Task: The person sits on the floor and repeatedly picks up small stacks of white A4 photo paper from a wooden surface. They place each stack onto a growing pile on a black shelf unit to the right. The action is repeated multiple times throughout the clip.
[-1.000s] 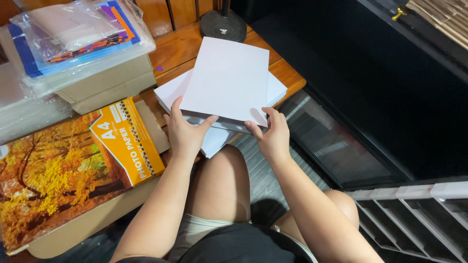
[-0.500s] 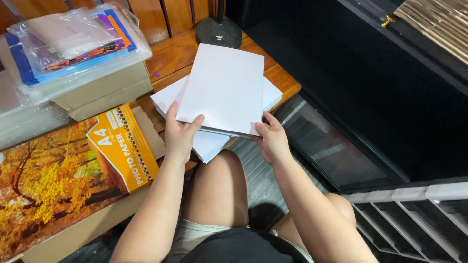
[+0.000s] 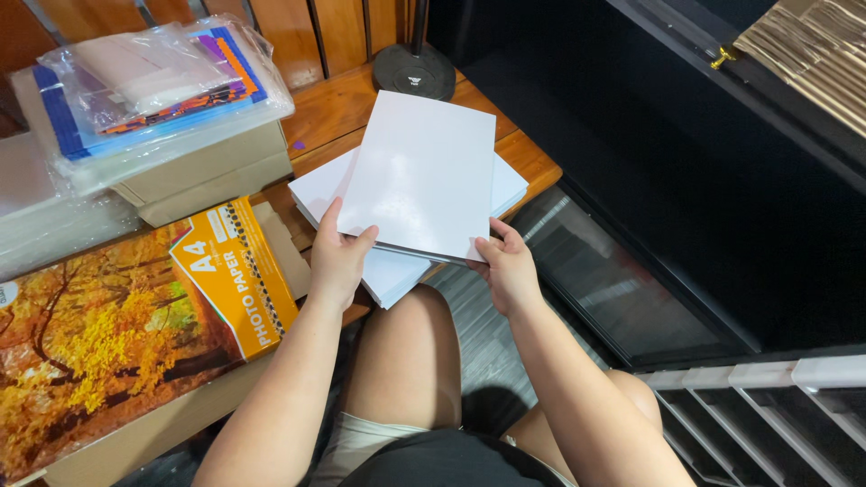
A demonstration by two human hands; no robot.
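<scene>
A thick stack of glossy white sheets [image 3: 419, 176] is held flat above the wooden table [image 3: 329, 117]. My left hand [image 3: 338, 257] grips its near left corner, thumb on top. My right hand [image 3: 507, 269] grips the near right corner. Beneath the stack, a second pile of white sheets [image 3: 316, 191] lies spread on the table, part of it hanging over the near edge above my knee.
An orange photo paper pack with an autumn tree picture [image 3: 117, 316] lies at the left on a cardboard sheet. Behind it a cardboard box [image 3: 203, 176] carries plastic-wrapped packs [image 3: 149, 81]. A black round stand base [image 3: 413, 70] sits at the back. A dark cabinet [image 3: 686, 180] stands to the right.
The held stack has shifted a little to the right and away from me, with both hands still gripping its near corners. The view has moved slightly.
</scene>
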